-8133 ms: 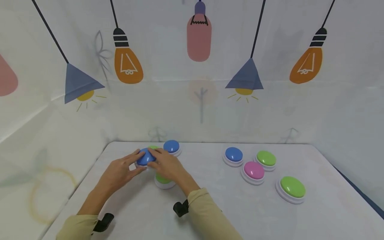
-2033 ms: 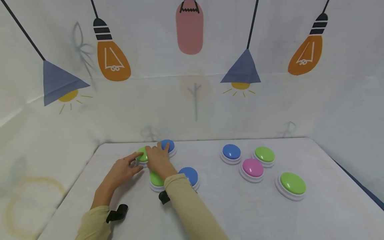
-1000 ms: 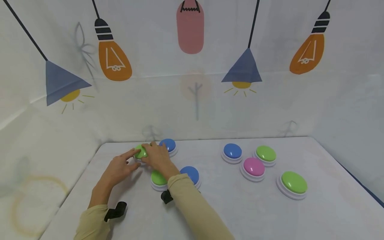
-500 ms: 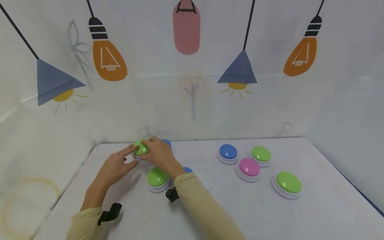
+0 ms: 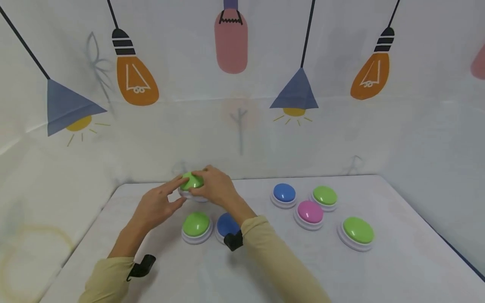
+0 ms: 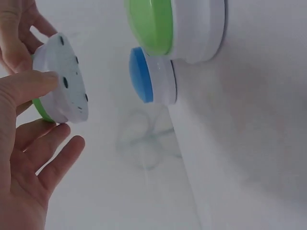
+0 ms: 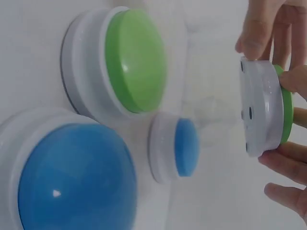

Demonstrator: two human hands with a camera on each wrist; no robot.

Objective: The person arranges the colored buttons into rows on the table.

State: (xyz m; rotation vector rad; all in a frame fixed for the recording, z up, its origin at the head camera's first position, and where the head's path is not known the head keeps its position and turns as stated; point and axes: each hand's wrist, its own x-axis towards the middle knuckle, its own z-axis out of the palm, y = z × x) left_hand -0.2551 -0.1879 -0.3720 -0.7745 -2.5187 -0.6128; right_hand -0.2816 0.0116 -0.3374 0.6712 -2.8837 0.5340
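Observation:
Both hands hold one green push button (image 5: 192, 181) with a white base, raised off the white table at the back left. My left hand (image 5: 155, 206) grips its left side, thumb against the base in the left wrist view. My right hand (image 5: 217, 187) pinches the right side. The base's underside (image 6: 72, 81), with small dark spots, faces the wrist cameras. Below the hands stand another green button (image 5: 195, 225) and, beside it, a blue button (image 5: 227, 225) partly covered by the right wrist camera. A farther blue button (image 7: 186, 146), hidden behind my right hand in the head view, shows in both wrist views.
On the right half of the table (image 5: 288, 261) stand a blue button (image 5: 284, 192), a pink button (image 5: 310, 212) and two green ones, one behind (image 5: 325, 195) and one nearer (image 5: 357, 230). A cloth wall with printed lamps (image 5: 137, 80) rises behind the table.
Earlier the hands held a blue button, which now stands beside the near green one. Since then they have gripped the back green button and lifted it, shifting right. The head view has shifted slightly.

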